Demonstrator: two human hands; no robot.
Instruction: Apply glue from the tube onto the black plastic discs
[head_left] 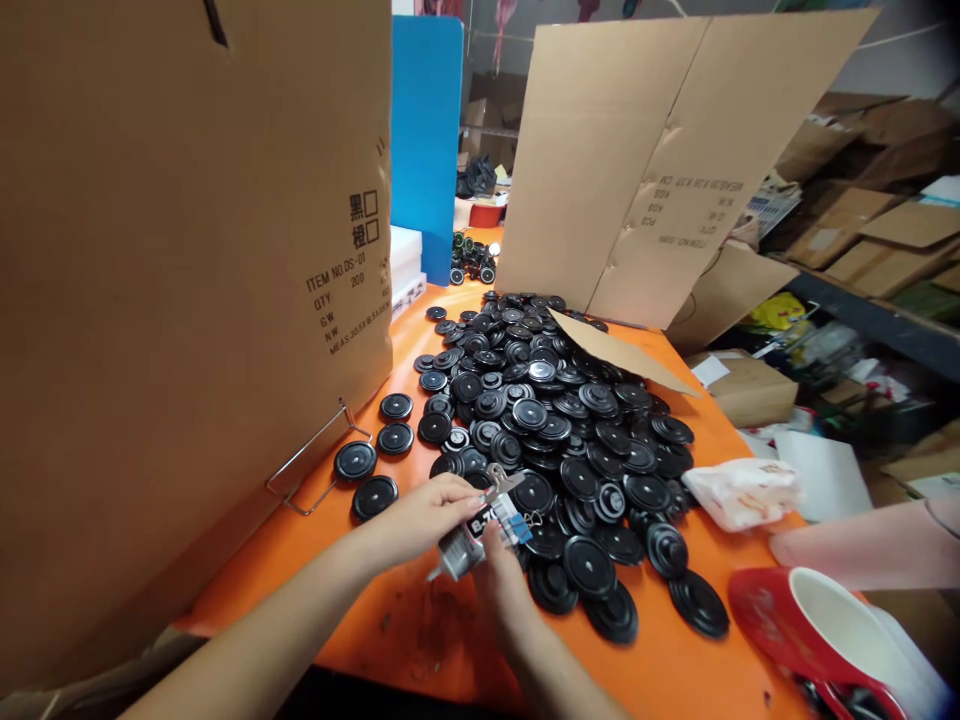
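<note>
Both hands hold a squeezed glue tube (463, 548) marked "B-70…", its thin nozzle pointing down and left. A metal bulldog clip (499, 482) and a blue binder clip (520, 527) grip its rolled end. My left hand (439, 508) is closed on the upper side of the tube, by the metal clip. From below, my right hand (501, 585) grips it with the thumb on the front; its other fingers are mostly hidden. Just beyond lies a heap of black round discs (530, 414). Several more discs (395, 438) lie apart to the left.
A tall cardboard box (187, 250) stands on the left, a bent wire stand (319, 460) at its foot. Behind the heap are an upright carton (600, 170) and a blue board (426, 140). At right are a tissue pack (742, 492) and a red mug (772, 620) on the orange table (360, 640).
</note>
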